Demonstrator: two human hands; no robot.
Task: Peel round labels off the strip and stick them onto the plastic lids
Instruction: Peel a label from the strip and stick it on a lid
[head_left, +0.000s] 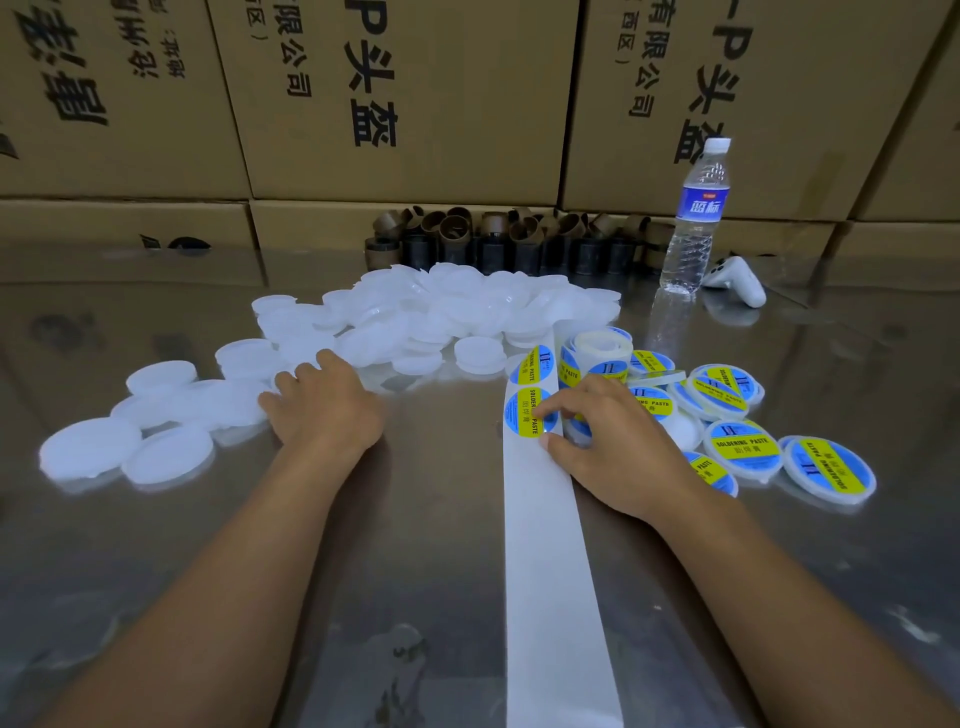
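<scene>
Now right hand (597, 441) pinches the nearer label (522, 415) of two on the strip (545, 545); left hand (324, 410) rests slack on lids (171, 454).

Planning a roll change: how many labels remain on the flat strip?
2: the near label under fingertips of the right hand, the far label just beyond it, toward the roll. The roll holds more, partly hidden.

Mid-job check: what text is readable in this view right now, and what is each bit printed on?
"SOLDERING PASTE": labelled lid, and the label on the strip.
"P头盔": cardboard box, large print.
"有限公司": same box, smaller print.
Water bottle brand: too blurred to read.
Small print on the labels: too small to read.
</scene>
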